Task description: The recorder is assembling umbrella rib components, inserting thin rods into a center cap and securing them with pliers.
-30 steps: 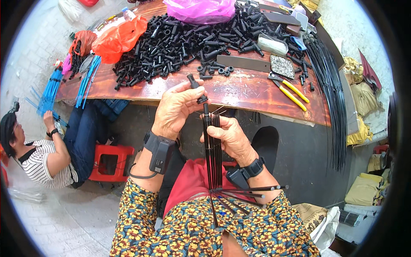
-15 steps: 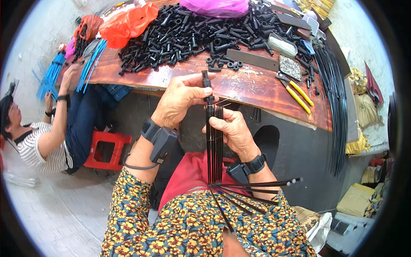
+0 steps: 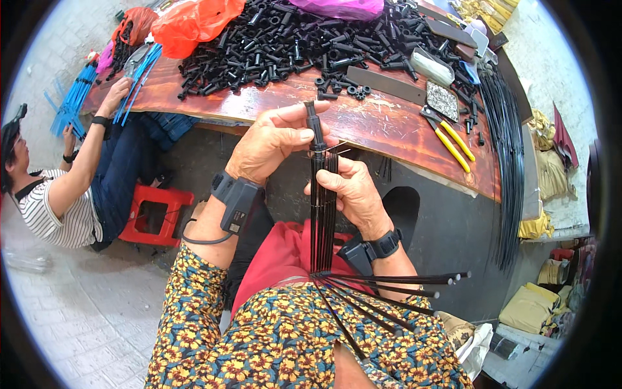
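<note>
Black plastic and thin black rods everywhere: a bundle of rods held upright at picture centre, clasped by the right hand at about 3 o'clock of the bundle, fingers curled round the stems and closed on them, thumb side toward the body. Above it, the left hand at 10 o'clock of the bundle, thumb and forefinger pinched shut on a small black cap standing at the top of one rod, remaining fingers stretched out flat behind. Lower ends of the rods fanning out over the lap toward 4 o'clock, loose rods spread across the flowered sleeve. Black wristbands on both wrists, that on the left carrying a boxy unit. Beyond the hands, at 12 o'clock, a reddish wooden table heaped with black plastic fittings; yellow-handled pliers at 2 o'clock, an orange plastic bag at 11 o'clock, a long sheaf of black rods hanging off the table edge at 3 o'clock. At 9 o'clock, another person in a striped shirt beside a red stool, handling blue rods.
</note>
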`<state>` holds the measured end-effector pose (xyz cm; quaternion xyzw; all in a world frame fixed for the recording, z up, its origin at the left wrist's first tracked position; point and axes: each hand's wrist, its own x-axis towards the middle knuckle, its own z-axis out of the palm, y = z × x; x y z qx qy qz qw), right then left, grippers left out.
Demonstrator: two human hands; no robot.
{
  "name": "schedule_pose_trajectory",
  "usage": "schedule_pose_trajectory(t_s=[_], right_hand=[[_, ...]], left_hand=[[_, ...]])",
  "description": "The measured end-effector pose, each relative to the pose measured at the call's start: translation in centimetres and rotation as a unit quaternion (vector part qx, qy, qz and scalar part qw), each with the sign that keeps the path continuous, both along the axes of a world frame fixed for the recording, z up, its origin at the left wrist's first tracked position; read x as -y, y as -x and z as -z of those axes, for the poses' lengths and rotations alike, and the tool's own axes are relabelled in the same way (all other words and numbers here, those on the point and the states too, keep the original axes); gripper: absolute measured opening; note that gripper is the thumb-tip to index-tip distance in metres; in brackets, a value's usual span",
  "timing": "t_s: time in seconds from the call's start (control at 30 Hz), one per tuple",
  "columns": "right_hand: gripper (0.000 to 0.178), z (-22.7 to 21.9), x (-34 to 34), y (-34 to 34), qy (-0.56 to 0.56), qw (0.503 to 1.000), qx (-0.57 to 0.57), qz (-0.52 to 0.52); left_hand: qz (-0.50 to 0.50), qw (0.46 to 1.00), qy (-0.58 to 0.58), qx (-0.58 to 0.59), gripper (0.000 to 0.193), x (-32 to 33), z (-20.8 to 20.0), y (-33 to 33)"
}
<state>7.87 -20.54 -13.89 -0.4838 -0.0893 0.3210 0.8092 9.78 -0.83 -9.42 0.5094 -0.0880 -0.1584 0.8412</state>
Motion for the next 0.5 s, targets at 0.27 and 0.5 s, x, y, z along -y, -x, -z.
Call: schedule_pose_trajectory(t_s=[0.27,0.5], right_hand=[[0.023,0.6,0.2,-0.1,-0.020,1.000,-0.012,0.013],[0.022,0.6,0.5,-0.4,-0.015,1.000,-0.009,0.015]], left_hand=[[0.027,0.995,-0.093,0.034,0.064,-0.1,-0.4,-0.6],[0.029,0.997,-0.026,0.066,0.076,0.9,-0.8,0.3]])
